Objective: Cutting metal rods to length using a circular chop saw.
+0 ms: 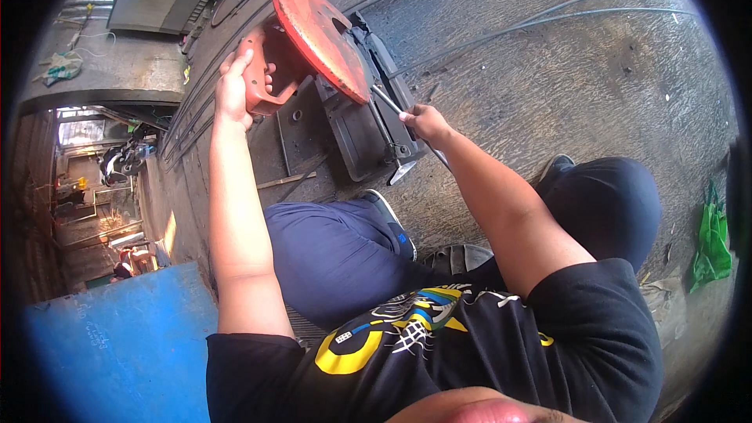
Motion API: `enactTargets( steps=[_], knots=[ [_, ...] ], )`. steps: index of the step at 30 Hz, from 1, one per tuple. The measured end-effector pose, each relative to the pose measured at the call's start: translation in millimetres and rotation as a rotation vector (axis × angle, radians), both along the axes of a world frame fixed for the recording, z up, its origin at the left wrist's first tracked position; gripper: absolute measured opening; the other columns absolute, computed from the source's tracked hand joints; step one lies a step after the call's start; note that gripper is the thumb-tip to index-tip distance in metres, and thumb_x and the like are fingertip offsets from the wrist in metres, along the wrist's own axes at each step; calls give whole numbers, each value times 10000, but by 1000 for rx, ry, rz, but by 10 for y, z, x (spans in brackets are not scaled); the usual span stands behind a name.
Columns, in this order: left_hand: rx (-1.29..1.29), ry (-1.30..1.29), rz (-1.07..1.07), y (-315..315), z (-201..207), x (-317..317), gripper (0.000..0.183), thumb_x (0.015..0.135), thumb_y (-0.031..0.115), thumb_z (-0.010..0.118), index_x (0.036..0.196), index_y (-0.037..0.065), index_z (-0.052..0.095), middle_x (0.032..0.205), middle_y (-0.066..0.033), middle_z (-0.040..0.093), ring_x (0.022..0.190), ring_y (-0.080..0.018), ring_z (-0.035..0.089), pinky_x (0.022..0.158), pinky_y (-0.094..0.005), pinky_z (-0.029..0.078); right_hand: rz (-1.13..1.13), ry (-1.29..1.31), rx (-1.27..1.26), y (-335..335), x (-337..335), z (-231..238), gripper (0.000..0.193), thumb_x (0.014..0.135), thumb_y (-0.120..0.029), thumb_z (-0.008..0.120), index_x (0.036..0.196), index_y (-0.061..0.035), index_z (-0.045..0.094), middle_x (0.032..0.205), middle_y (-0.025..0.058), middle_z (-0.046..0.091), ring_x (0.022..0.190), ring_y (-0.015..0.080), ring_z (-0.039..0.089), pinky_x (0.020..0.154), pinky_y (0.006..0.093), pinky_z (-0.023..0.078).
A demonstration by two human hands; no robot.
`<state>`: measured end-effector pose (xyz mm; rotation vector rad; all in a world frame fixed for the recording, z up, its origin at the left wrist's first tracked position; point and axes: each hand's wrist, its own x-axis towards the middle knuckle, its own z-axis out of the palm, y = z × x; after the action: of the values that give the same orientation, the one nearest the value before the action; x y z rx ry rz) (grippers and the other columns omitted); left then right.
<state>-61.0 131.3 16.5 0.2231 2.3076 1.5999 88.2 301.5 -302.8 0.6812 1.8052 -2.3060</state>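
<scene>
A cut-off saw with a round red blade guard (321, 41) stands on the floor in front of me, its dark metal base (352, 129) below the guard. My left hand (233, 92) is wrapped round the saw's red D-shaped handle (257, 86), left of the guard. Right of the base, my right hand (428, 124) grips a thin metal rod (387, 99). The rod runs up toward the guard's lower edge and out below my hand. Where it meets the saw, the guard hides it.
Long thin rods (540, 22) lie across the rough floor at the far side. A blue sheet (129, 337) is at lower left, a green plastic bag (710, 244) at far right. A small ring (296, 115) lies beside the base. My bent knees flank the work.
</scene>
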Motion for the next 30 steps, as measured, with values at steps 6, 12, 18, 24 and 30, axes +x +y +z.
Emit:
enactTargets(
  steps=[6,12,18,24,30],
  knots=[
    [25,16,-3,-19,-4,-9,343,924,296,550,1160,47,532,834,-115,633,603,-137,589,512,-267,516,52,-44,-207,-8,-21,6,273,871,-270,694,894,-4,635,668,17,558,538,112,473,518,281,403],
    [11,21,16,-28,7,12,348,919,305,557,1155,51,533,831,-106,630,608,-136,589,515,-265,514,122,-65,21,-29,-22,114,260,924,-247,622,961,7,662,687,28,566,563,113,504,525,287,427],
    [20,17,-3,6,-2,-15,341,923,301,550,1157,54,532,827,-99,627,612,-134,588,522,-264,512,44,-68,-156,6,-28,-15,306,928,-304,597,914,-7,669,723,51,641,566,120,570,504,281,431],
    [19,12,10,-8,12,13,335,929,294,542,1164,56,527,826,-102,628,607,-133,586,515,-263,511,114,-33,-165,0,-49,31,300,964,-280,546,927,1,643,747,33,584,603,116,519,568,278,450],
    [18,12,11,-13,9,25,327,931,288,539,1160,54,529,825,-103,625,599,-133,584,509,-262,511,113,-34,-176,-8,-21,65,298,959,-287,556,921,-1,631,727,30,566,588,109,500,533,269,423]
  ],
)
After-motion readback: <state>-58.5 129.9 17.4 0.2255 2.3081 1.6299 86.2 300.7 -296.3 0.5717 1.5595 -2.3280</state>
